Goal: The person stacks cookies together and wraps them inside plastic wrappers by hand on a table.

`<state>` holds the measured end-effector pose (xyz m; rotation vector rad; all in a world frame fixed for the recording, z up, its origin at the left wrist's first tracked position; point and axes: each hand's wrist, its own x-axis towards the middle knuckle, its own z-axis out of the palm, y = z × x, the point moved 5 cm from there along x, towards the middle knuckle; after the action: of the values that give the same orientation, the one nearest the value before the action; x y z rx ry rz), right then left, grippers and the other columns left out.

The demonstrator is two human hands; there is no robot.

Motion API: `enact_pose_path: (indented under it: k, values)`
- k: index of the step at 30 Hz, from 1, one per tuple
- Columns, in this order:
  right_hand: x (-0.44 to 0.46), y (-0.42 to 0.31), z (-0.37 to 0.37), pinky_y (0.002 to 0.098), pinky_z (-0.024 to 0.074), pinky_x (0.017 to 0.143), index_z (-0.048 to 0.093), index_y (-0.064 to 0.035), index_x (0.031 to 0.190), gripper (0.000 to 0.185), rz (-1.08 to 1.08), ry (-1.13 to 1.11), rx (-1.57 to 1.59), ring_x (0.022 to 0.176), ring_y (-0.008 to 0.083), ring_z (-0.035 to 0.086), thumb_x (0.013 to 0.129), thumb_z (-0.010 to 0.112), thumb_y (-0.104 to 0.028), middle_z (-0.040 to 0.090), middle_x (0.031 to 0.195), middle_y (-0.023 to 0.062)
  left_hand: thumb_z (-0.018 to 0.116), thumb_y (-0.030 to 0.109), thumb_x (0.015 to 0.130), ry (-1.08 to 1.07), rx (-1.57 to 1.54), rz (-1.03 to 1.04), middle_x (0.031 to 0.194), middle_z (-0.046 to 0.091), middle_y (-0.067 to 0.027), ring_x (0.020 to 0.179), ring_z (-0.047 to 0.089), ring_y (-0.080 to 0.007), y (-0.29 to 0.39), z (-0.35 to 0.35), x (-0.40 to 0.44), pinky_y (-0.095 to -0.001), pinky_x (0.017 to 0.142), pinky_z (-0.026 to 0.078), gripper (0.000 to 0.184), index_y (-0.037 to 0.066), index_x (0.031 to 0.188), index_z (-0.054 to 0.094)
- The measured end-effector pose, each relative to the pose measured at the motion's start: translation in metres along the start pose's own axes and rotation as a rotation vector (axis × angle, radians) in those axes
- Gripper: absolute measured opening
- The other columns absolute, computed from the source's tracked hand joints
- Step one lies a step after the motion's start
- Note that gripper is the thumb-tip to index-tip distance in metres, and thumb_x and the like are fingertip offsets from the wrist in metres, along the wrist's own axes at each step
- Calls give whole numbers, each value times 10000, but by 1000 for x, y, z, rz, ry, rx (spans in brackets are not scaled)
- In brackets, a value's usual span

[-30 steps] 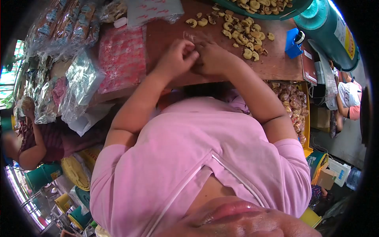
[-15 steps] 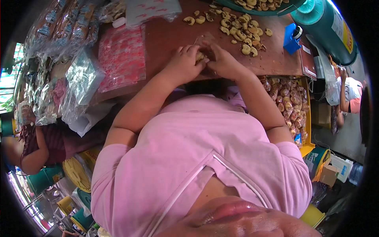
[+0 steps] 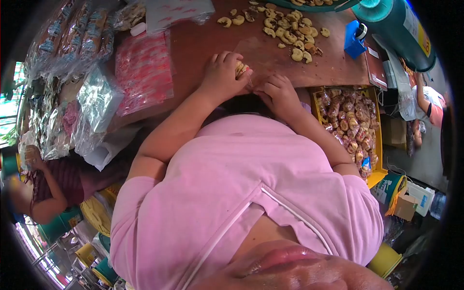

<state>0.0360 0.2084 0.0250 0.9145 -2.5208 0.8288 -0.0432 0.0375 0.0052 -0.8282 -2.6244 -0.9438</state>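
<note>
Left hand (image 3: pixel 223 73): located upper centre of the frame, above the near edge of the brown table (image 3: pixel 200 41). Grip: fingers curled, partly closed around a small bunch of pale yellow pieces (image 3: pixel 240 68), which shows between the fingers and the thumb. Clear film (image 3: pixel 250 83) extends from the bunch toward the right hand (image 3: pixel 279 95).

Right hand: located right of and slightly below the left hand, the 2 hands apart. Grip: fingers bent inward, tips nearly closed at the film; firmness of the pinch cannot be determined.

Adjacent items: a loose pile of curled, dark-centred pieces (image 3: pixel 291 35) lies on the table at upper right of centre, with a few strays to its left and 1 to its right. The rim of a green basin (image 3: pixel 333 7) is at the top edge. A blue holder (image 3: pixel 354 42) stands right of the pile, near a large green container (image 3: pixel 394 31) at upper right.

Upper left: red-printed plastic sheets (image 3: pixel 143 72), flat; white sheets with red print (image 3: pixel 176 13), above them; wrapped packs (image 3: pixel 72 34), farther left.

Right of centre, below table level: a yellow crate (image 3: pixel 377 159) containing wrapped bundles (image 3: pixel 349 123).
</note>
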Motion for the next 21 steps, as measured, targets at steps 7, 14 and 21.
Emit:
enact_pose_path:
  k: [7, 14, 21]
  values:
    - [34, 20, -7, 448, 513, 857, 706, -54, 980, 148, 119, 95, 81, 948, 363, 639, 834, 731, -53, 689, 960, 138, 743, 396, 861, -8, -26, 30, 1177, 627, -113, 1093, 573, -360, -3, -5, 1, -493, 958, 458, 415, 99, 1134, 644]
    - [44, 44, 9, 377, 527, 856, 680, -8, 1016, 131, 349, -190, 340, 934, 308, 685, 887, 701, -17, 714, 990, 152, 754, 425, 833, -17, -44, 54, 1140, 638, -79, 1130, 568, -341, 0, -6, 0, -532, 967, 425, 409, 122, 1087, 648]
    - [52, 32, 10, 427, 514, 872, 660, -38, 1041, 244, 412, -200, 283, 930, 338, 659, 818, 755, -65, 697, 1007, 141, 771, 360, 760, -159, -8, 18, 1118, 646, -50, 1132, 572, -319, 2, -8, 6, -522, 958, 433, 371, 138, 1031, 649]
